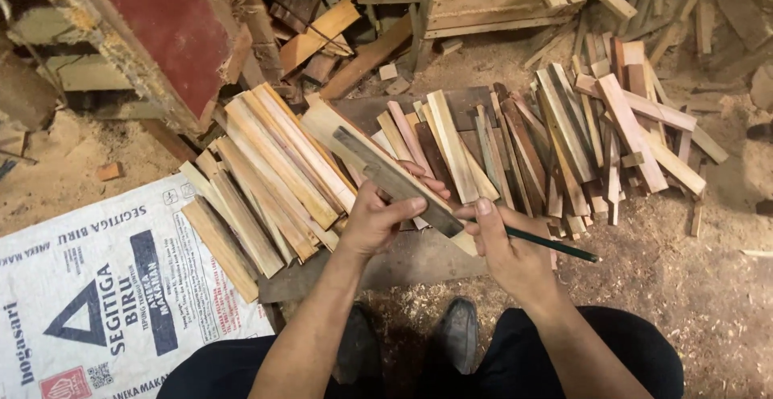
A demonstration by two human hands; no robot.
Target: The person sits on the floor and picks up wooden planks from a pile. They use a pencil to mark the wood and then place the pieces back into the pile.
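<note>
- Wood strip (354,137) lies slanted across both hands above the stacked slats (266,181); I read that as steadying it.
- Left hand (372,220) clamps a flat metal ruler (403,181) onto it.
- Right hand (511,250) pinches a green pencil (555,246) at the ruler's end.

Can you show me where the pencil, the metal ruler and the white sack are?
pencil (555,245), head view, on its dark green shaft.
metal ruler (394,175), head view, on the middle of its flat blade.
white sack (48,286), head view, on a bare white part.

A woodworking shop: heaps of cut wooden slats (555,137); sawdust floor (684,286); stacked offcuts (483,4).
</note>
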